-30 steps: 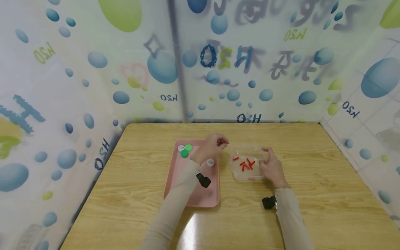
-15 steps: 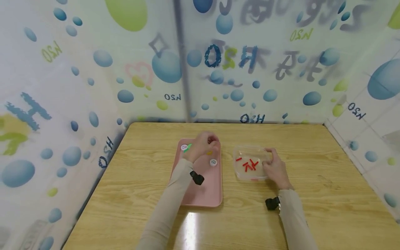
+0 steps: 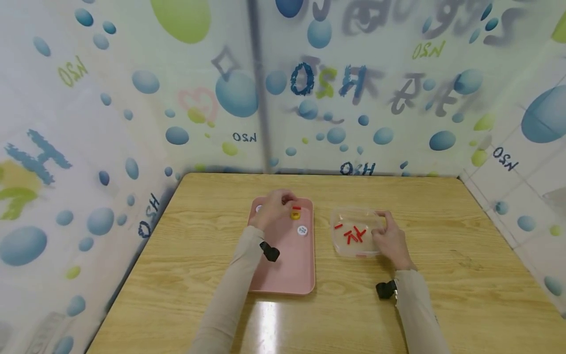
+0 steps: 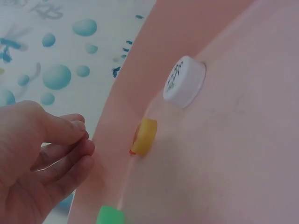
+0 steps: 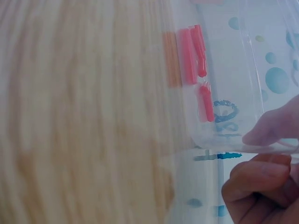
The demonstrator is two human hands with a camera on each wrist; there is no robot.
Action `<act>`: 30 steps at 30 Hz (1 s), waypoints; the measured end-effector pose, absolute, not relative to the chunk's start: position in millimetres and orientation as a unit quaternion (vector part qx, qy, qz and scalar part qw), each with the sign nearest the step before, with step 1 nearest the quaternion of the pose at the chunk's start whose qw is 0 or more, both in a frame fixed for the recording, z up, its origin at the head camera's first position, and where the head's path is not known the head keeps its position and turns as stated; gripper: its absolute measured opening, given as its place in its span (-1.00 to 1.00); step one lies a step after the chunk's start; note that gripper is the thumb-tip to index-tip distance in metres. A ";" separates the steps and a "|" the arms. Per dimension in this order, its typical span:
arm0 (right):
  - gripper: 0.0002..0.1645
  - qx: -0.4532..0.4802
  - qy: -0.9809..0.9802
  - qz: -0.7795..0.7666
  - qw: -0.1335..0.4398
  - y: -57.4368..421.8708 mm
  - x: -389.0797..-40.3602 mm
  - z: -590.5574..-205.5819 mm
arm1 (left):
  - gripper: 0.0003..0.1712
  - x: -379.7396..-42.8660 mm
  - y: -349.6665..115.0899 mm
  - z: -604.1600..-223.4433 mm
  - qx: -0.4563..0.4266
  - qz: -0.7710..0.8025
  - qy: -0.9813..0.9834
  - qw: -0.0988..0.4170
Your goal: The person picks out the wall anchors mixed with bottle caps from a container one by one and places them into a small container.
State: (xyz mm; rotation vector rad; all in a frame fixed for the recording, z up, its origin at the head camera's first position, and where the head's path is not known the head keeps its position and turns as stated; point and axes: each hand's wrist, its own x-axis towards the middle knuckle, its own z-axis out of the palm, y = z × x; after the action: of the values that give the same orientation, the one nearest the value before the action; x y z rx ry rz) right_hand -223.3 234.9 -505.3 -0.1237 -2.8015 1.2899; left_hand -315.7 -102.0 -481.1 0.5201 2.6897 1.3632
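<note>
Over the far left part of the pink tray (image 3: 289,255) is my left hand (image 3: 275,209), fingers loosely curled, thumb near the fingertips, with nothing visibly held. Just right of it lie a yellow bottle cap (image 3: 295,215) and a red stick (image 3: 297,208), the stick on the cap's far side. Nearer stands a white cap (image 4: 187,81) with dark marks. A green cap (image 4: 110,215) shows in the left wrist view; my hand hides it in the head view. My right hand (image 3: 391,241) grips the right wall of a clear plastic box (image 3: 339,250), thumb inside. Several red sticks (image 3: 353,234) lie in it.
Another white cap (image 3: 258,208) sits at the tray's far left corner, partly covered by my hand. Tray and box stand side by side on a wooden table (image 3: 442,221). A patterned curtain (image 3: 376,88) hangs behind the table's far edge.
My left hand has moved left from between tray and box to above the tray's far left part. A red stick now shows beside the yellow cap. The right hand keeps hold of the box.
</note>
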 end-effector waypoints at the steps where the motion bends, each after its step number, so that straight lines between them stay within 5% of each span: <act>1: -0.33 -0.040 -0.907 0.418 0.027 234.9 -223.2 -505.3 | -0.81 -316.2 -103.3 -481.8 0.166 0.446 0.879 0.040; 30: -0.34 -0.038 -0.910 0.411 0.038 233.1 -224.3 -503.3 | -0.69 -321.8 -96.1 -505.7 0.186 0.359 0.915 0.004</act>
State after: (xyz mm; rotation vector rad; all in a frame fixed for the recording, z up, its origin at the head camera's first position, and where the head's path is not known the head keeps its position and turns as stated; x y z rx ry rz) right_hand -224.3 233.1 -503.3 -0.1179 -2.7928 1.2595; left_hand -321.8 -96.1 -505.7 0.5817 2.8654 1.1245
